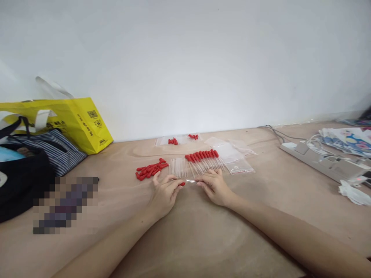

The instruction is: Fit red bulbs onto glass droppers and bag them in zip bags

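My left hand (164, 194) pinches a red rubber dropper bulb (182, 184), most of it hidden by the fingers. Between thumb and fingers, my right hand (215, 188) grips a clear dropper tube (190, 181) that points left toward the bulb. A small gap seems to lie between tube and bulb. Loose red bulbs (149, 170) are heaped beyond my left hand. Beside them, bare clear tubes (177, 166) lie in a row. Several droppers with red bulbs fitted (202, 155) lie side by side just beyond my right hand.
Clear zip bags (239, 164) lie behind the droppers; more bags with red bulbs (173, 141) rest near the wall. At right are a white power strip (315, 160), crumpled tissue (354, 193) and printed packets (348, 139). A yellow bag (84, 127) and striped pouch (62, 152) stand left.
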The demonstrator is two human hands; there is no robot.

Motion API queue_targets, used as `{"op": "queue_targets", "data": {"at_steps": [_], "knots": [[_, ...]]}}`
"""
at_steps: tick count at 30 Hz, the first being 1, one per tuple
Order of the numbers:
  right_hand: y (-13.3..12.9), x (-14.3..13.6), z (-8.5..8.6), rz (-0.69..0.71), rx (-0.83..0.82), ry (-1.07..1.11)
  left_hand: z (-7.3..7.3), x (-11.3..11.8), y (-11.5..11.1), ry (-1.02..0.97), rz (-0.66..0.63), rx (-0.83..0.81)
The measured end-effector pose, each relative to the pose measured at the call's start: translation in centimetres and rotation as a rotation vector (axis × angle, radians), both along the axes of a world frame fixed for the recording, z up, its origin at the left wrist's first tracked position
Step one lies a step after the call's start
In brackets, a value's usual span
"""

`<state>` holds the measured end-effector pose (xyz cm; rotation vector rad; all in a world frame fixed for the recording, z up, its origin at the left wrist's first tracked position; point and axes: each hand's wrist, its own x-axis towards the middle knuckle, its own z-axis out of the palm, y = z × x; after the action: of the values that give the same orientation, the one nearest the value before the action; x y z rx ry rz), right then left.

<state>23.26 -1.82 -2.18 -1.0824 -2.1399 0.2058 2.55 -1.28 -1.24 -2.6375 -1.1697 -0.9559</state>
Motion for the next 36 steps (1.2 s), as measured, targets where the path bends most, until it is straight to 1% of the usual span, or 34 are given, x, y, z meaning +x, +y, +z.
{"op": "queue_targets", "data": {"at_steps": [7, 12, 15, 21, 24, 26, 29, 36], "knots": [[-0.3, -0.4, 0.1, -0.01, -0.01, -0.071, 0.3, 0.3, -0.2, -0.026, -0.007, -0.011], [-0.4, -0.6, 0.0, -0.02, 0.021, -0.117, 0.4, 0.3, -0.3, -0.033, -0.008, 0.004], [-0.4, -0.7, -0.1, -0.025, 0.081, -0.151, 0.4, 0.3, -0.3, -0.03, -0.015, 0.022], [-0.3, -0.5, -0.1, 0.015, 0.246, -0.23, 0.3, 0.4, -0.6, 0.001, -0.055, 0.036], [-0.3, -0.4, 0.0, 0.027, 0.29, -0.274, 0.3, 0.5, -0.8, 0.02, -0.076, 0.038], [-0.3, -0.4, 0.0, 0.036, 0.289, -0.275, 0.4, 0.6, -0.8, 0.026, -0.09, 0.042], [-0.3, -0.6, -0.1, 0.038, 0.243, -0.244, 0.4, 0.6, -0.9, 0.024, -0.1, 0.045], [-0.2, -1.6, -0.3, 0.056, 0.168, -0.181, 0.4, 0.6, -0.9, 0.022, -0.082, 0.036]]}}
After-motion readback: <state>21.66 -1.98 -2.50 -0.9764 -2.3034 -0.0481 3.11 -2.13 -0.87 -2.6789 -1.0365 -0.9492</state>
